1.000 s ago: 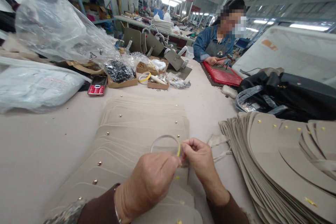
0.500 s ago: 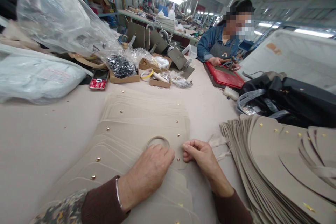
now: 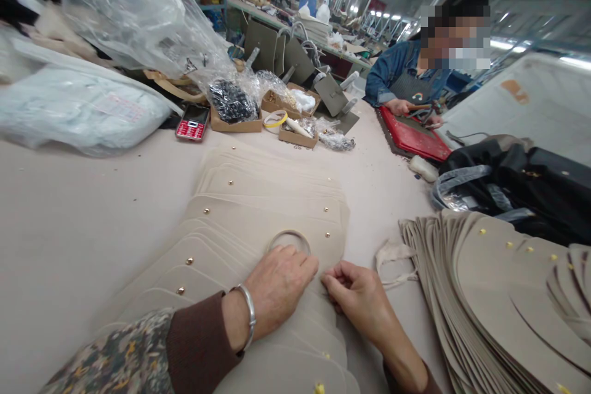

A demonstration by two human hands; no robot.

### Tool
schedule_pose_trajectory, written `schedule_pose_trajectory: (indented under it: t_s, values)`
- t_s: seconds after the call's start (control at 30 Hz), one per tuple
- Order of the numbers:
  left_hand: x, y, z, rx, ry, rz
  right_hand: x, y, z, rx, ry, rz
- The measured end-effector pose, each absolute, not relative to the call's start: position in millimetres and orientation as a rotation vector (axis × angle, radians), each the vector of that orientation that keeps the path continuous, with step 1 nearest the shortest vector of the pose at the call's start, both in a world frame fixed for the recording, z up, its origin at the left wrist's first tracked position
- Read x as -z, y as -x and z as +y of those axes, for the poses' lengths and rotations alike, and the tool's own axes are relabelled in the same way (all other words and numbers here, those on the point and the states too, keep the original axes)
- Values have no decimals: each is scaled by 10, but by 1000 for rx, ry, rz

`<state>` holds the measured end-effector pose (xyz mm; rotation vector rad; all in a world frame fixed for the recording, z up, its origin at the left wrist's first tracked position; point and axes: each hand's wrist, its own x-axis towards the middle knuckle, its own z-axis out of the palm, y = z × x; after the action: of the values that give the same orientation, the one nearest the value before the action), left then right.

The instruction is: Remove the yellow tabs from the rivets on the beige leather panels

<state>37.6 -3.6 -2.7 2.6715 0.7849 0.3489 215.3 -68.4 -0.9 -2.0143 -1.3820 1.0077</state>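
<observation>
My left hand [image 3: 287,277] is closed around the near edge of a thin ring, which looks like a roll of tape [image 3: 290,234]. It rests over a fanned stack of beige panels [image 3: 258,212] with small gold-coloured metal studs along both sides. Just to its right, my right hand [image 3: 357,295] is pinched at the right edge of the stack. Whatever lies between its fingertips is too small or hidden to make out. The two sets of fingertips are close together but apart.
At right stands a thick pile of beige panels [image 3: 498,283] with yellow bits, beside a black bag [image 3: 545,191]. A red phone [image 3: 192,123], small boxes [image 3: 236,125] and plastic-wrapped goods [image 3: 87,104] lie beyond. Across the table a co-worker [image 3: 399,77] works over a red pad [image 3: 410,138].
The view has shifted, moving the scene rightward. My right fingertips have come over the panel edge, and the nearest right-hand stud is now hidden. My left hand keeps its hold on the roll.
</observation>
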Motion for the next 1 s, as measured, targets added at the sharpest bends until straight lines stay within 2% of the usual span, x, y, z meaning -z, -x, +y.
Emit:
schedule_pose_trajectory:
  t_s: [0.2, 0.4, 0.63, 1.0]
  values:
    - [16, -388, -31, -326, -2692, 796, -38, -2110, -677, -796, 2048, -1539]
    - [17, -381, -32, -329, -2686, 807, 47, -2204, -840, -893, 1988, -1321]
    - [-25, -384, -36, -301, -2678, 826, 89, -2105, -901, -330, 1853, -1826]
    - [1, -394, -25, -288, -2706, 807, -58, -2005, -656, -507, 2172, -1736]
